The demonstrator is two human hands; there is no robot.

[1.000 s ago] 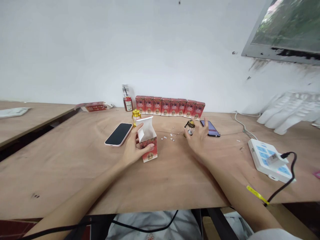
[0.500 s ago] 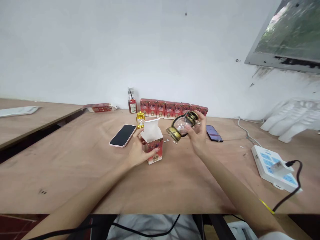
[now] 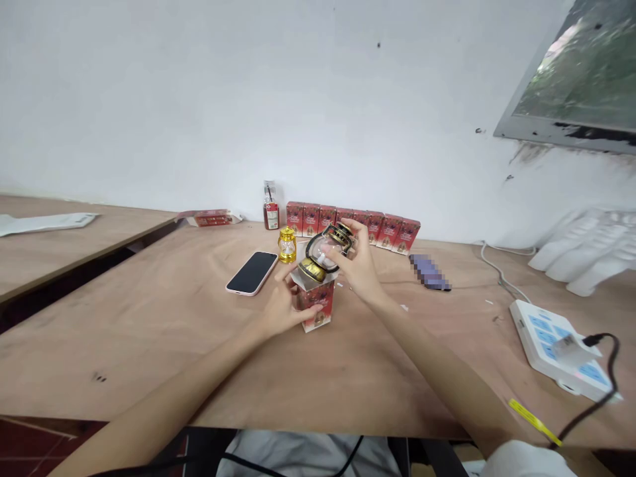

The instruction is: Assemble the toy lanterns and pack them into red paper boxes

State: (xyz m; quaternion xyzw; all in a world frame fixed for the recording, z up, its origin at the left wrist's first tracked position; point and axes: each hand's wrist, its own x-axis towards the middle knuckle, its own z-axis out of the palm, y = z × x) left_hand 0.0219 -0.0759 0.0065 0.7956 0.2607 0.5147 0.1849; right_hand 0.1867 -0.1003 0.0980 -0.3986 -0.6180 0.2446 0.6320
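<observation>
My left hand wraps round a small red printed box standing upright on the table, its white top flap raised. Between the thumb and fingers of my right hand is a small bronze-and-black lantern with a clear globe. The lantern is tilted, its gold-coloured base low and to the left, right over the box's top; whether it touches the rim I cannot tell. Just behind my left hand stands a shiny gold lantern.
Several red boxes line the wall beside a bottle of dark liquid. A black-screened phone lies left, another phone right. A white power strip with a plugged-in cable sits at the right. A flattened red carton lies back left.
My right hand has carried the bronze lantern leftward from beside the box to over its top. My left hand keeps its hold on the box. The whole view has shifted slightly.
</observation>
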